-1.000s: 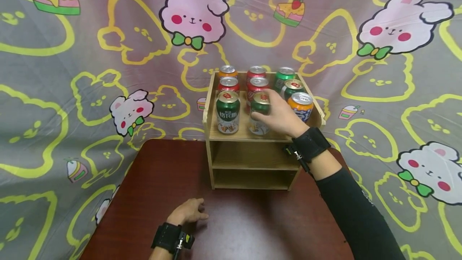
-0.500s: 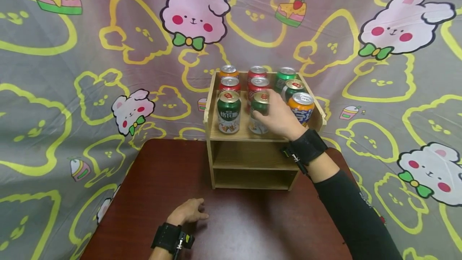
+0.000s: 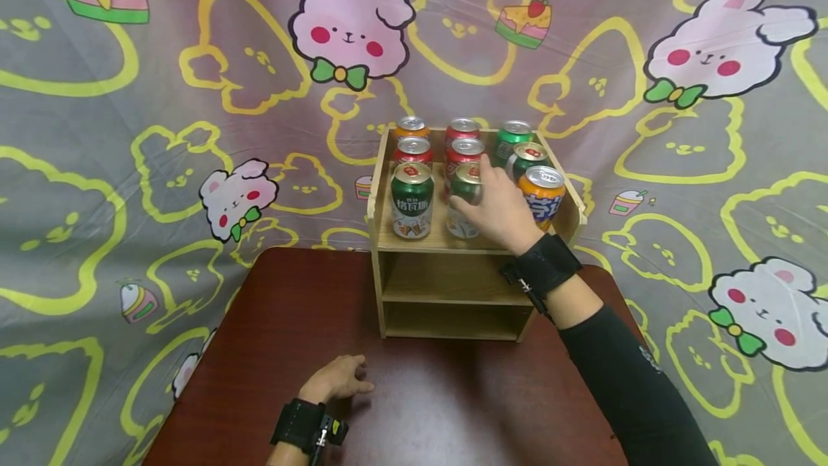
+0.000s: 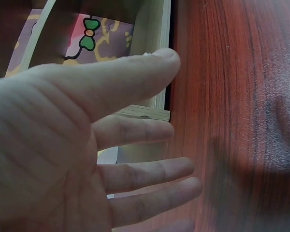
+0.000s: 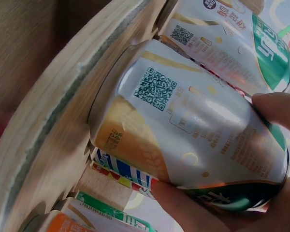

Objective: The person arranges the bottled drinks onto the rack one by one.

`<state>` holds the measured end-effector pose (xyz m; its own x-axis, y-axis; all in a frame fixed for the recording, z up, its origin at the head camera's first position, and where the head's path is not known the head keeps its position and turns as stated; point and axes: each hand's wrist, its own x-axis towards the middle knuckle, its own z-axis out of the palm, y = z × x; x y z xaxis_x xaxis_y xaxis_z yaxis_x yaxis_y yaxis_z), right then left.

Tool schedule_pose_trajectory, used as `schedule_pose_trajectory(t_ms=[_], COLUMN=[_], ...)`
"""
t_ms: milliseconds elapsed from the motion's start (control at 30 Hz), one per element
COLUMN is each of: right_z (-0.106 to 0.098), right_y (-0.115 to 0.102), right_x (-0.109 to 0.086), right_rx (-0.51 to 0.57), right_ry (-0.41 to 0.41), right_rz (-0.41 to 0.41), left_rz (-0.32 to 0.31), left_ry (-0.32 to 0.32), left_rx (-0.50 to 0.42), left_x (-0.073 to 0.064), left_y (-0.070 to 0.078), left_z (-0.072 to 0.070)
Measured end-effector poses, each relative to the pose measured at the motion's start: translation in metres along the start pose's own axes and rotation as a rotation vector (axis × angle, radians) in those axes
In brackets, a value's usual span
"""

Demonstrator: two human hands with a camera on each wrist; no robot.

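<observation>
My right hand [image 3: 501,206] grips a green-and-white drink can [image 3: 462,224] at the front middle of a wooden shelf unit's top. In the right wrist view, thumb and fingers lie on opposite sides of that can [image 5: 183,118], and its base is at the shelf board. To its left stands a matching green-and-white can [image 3: 412,201], upright and apart. An orange can [image 3: 545,196] stands at the front right, beside my right hand. My left hand [image 3: 336,378] is low over the table, in front of the unit, holding nothing; the left wrist view shows its fingers [image 4: 150,176] extended and spread.
Behind the front row stand red cans [image 3: 414,152], a dark green can [image 3: 530,152], a bright green can [image 3: 514,139] and another orange can [image 3: 411,128]. The shelf unit [image 3: 453,247] has raised sides and two lower compartments. It stands on a dark red table [image 3: 291,308] before a patterned cloth [image 3: 259,106].
Almost nothing differs. The right wrist and forearm have shifted slightly left, while the hand stays on the same can. The left hand has not moved.
</observation>
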<state>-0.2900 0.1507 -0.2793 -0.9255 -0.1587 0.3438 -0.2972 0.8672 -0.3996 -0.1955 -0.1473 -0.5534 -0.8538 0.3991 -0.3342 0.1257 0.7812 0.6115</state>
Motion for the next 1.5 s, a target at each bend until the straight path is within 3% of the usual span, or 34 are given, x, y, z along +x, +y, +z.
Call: schedule_pose_trajectory(t_ms=[133,233,433,633,1000,1267,1500], right_z=[-0.001,-0.004,-0.018,-0.027,-0.025,-0.019,-0.015], right_y=[-0.003,-0.003,0.005,0.013,0.009,0.007,0.002], right_x=[-0.001,0.000,0.002,0.003,0.003,0.002,0.002], right_rx=[-0.032,-0.012,0.223,0.375,0.242,0.202,0.161], right_ry=[0.011,-0.042,-0.177,-0.234,-0.150,-0.104,-0.071], right_rz=[0.022,0.022,-0.040,-0.018,-0.046,-0.064,-0.029], left_rz=[-0.005,-0.007,-0.014,-0.017,0.004,-0.001,-0.008], left_ry=[-0.003,-0.002,-0.004,-0.005,0.001,-0.008,-0.005], left_rx=[-0.004,-0.001,0.000,0.019,0.034,0.036,0.032], left_x=[0.000,0.000,0.000,0.000,0.000,-0.001,-0.001], left_y=[0.000,0.000,0.000,0.000,0.000,-0.001,-0.001], left_z=[0.000,0.000,0.000,0.000,0.001,0.001,0.000])
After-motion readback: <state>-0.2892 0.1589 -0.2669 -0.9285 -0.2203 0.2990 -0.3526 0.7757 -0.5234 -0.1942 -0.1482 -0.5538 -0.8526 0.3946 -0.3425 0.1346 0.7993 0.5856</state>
